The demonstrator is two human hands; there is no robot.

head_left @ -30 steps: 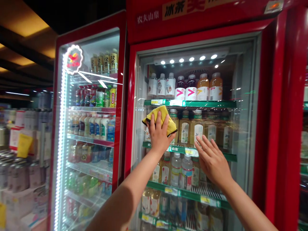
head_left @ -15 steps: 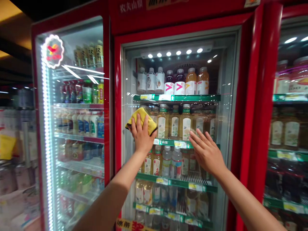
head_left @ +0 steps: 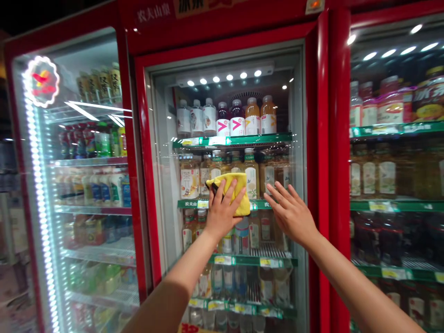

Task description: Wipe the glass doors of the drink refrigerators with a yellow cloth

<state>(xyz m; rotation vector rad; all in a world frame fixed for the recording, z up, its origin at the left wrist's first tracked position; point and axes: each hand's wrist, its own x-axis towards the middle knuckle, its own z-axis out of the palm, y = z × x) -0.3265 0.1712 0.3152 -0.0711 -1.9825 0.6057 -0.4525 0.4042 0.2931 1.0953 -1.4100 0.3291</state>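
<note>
My left hand (head_left: 222, 213) presses a folded yellow cloth (head_left: 240, 178) with a dark edge against the glass door (head_left: 294, 115) of the middle fridge. Its fingers lie spread over the cloth, in front of the second and third shelves. To the right of it, my right hand (head_left: 294, 216) is open with nothing in it, fingers stretched towards the glass; whether the palm touches the pane I cannot tell. Behind the glass stand rows of bottled drinks (head_left: 251, 171), partly covered by the cloth and my hands.
A red frame (head_left: 141, 138) borders the middle door. On the left stands another fridge with a bright light strip (head_left: 41, 194) and a round glowing sign (head_left: 41, 82). A third fridge with bottles (head_left: 386, 178) is at the right. Green shelf edges (head_left: 239, 138) carry price tags.
My left hand has slid the yellow cloth right and slightly down across the glass, nearer my right hand. The view has shifted right, showing more of the right fridge. My right hand stays open.
</note>
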